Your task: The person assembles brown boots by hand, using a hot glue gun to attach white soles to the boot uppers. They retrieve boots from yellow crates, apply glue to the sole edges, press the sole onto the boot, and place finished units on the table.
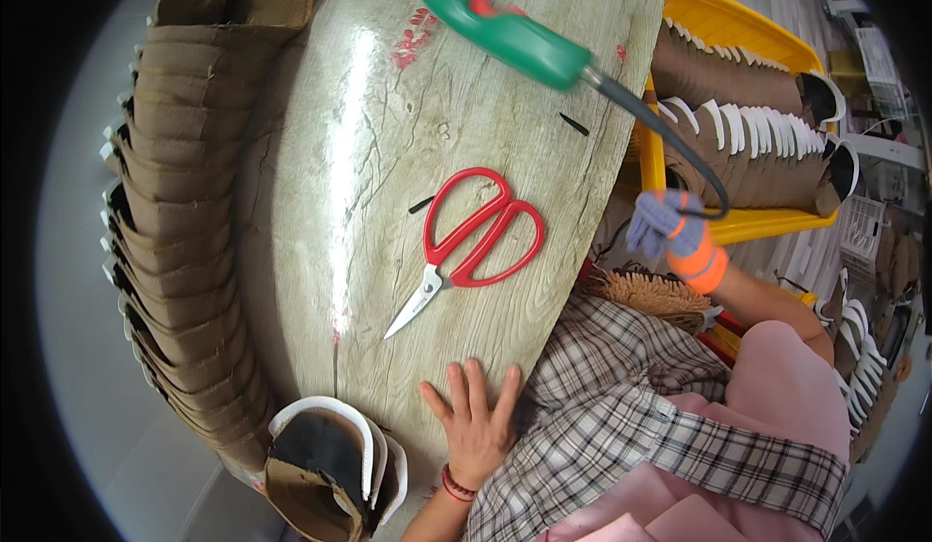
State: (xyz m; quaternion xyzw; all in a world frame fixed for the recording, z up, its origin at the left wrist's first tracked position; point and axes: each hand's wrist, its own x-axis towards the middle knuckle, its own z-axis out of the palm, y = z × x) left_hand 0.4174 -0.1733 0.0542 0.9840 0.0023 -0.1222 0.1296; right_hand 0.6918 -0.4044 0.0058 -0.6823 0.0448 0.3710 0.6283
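Note:
My left hand (477,425) is bare and lies palm down on the wood-grain tabletop (393,250), fingers spread. Beyond its fingertips lie red-handled scissors (466,243), their blades together. My right hand (673,232) wears a grey and orange knit glove, with its fingers curled beside the table edge. Over the tabletop is a blurred green handheld electric tool (517,39) with a red switch. A dark curved rod or cord (677,134) runs from its metal end to the glove; whether the fingers grip it is unclear.
A long row of nested brown fabric pieces, apparently shoe uppers (189,207), lines the table's far side. More white-rimmed ones (320,440) stand near my left hand. Yellow crates (772,225) on the right hold further rows. Small black slivers (574,124) lie on the tabletop.

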